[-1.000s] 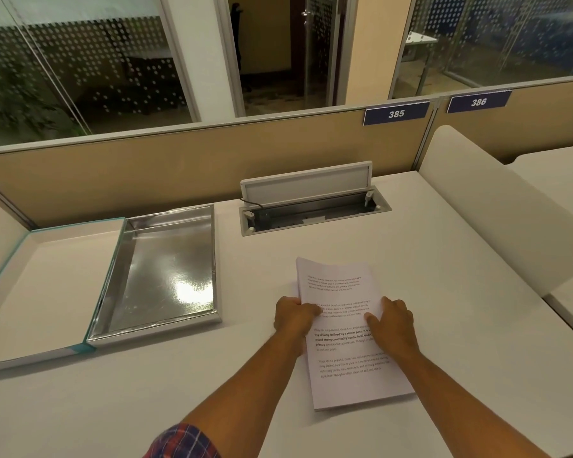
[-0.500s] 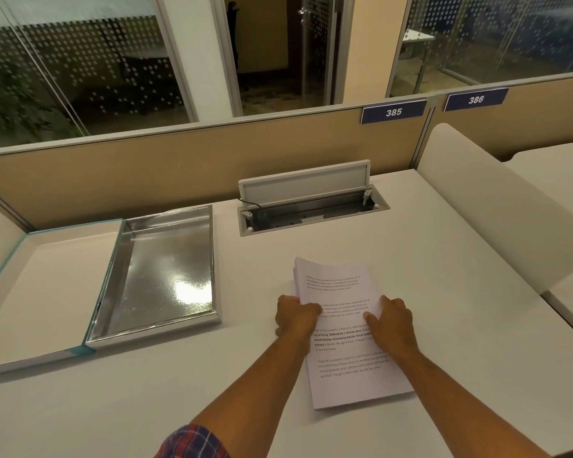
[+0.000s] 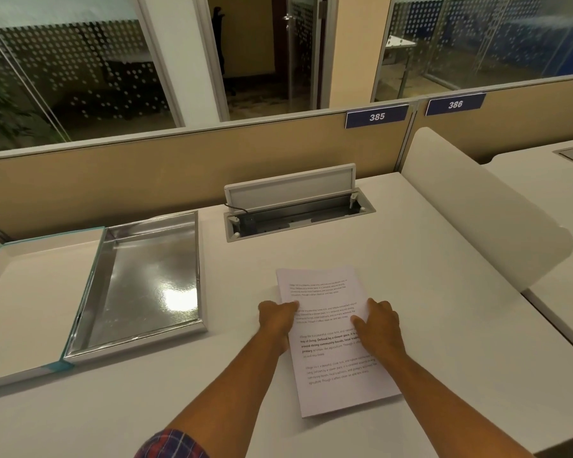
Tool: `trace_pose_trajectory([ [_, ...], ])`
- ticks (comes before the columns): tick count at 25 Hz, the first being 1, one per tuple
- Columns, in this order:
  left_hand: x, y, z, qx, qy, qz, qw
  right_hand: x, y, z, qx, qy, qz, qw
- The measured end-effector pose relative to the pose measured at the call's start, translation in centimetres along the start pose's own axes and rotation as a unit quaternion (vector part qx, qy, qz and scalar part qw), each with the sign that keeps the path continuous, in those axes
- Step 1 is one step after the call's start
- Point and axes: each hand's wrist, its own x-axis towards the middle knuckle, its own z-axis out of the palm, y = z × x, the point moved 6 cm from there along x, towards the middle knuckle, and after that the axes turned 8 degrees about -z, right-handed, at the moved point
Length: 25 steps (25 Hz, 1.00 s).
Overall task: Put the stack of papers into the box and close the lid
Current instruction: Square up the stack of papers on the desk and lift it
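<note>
A stack of printed papers [image 3: 331,358] lies on the white desk [image 3: 427,292] in front of me. My left hand [image 3: 277,320] curls around the stack's left edge, fingers tucked at the side. My right hand [image 3: 379,325] rests on the right half of the top sheet, fingers over its edge. To the left stands the open box [image 3: 139,282], shiny silver inside and holding nothing. Its hinged lid [image 3: 30,302], white inside with a teal rim, lies flat on the box's left.
An open cable hatch [image 3: 295,213] with its flap raised is sunk into the desk behind the papers. A tan partition [image 3: 179,173] closes the back edge. A white curved divider [image 3: 477,213] bounds the desk on the right.
Both hands stay on the papers in nearly the same place. The stack has not visibly moved on the desk.
</note>
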Motion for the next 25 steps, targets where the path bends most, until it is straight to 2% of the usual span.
trace_pose_trajectory([
  [4,-1.2,1.3,1.2,0.119,-0.013,0.094,0.988,0.3,0.4,-0.2,0.044,-0.011,0.012,0.999],
  [7,-3.6,2.2,1.4,0.144,-0.023,0.180,0.973,0.7,0.5,-2.0,0.116,0.013,0.032,0.993],
  [9,-5.6,3.4,0.7,0.137,-0.045,0.232,0.962,1.0,-0.5,-3.5,0.148,0.005,-0.005,0.989],
  [11,-7.6,4.9,-1.0,0.124,-0.055,0.271,0.953,0.8,-2.7,-5.2,0.259,-0.033,-0.065,0.963],
  [13,-9.2,6.0,-3.2,0.106,-0.047,0.297,0.948,0.3,-5.1,-6.9,0.314,-0.041,-0.111,0.942],
  [20,-12.6,7.4,-9.6,0.087,0.030,0.417,0.904,-3.6,-11.5,-6.4,0.252,0.057,-0.218,0.941],
  [25,-12.6,5.6,-11.5,0.073,0.053,0.420,0.903,-5.3,-12.3,-3.6,0.204,0.056,-0.220,0.952],
])
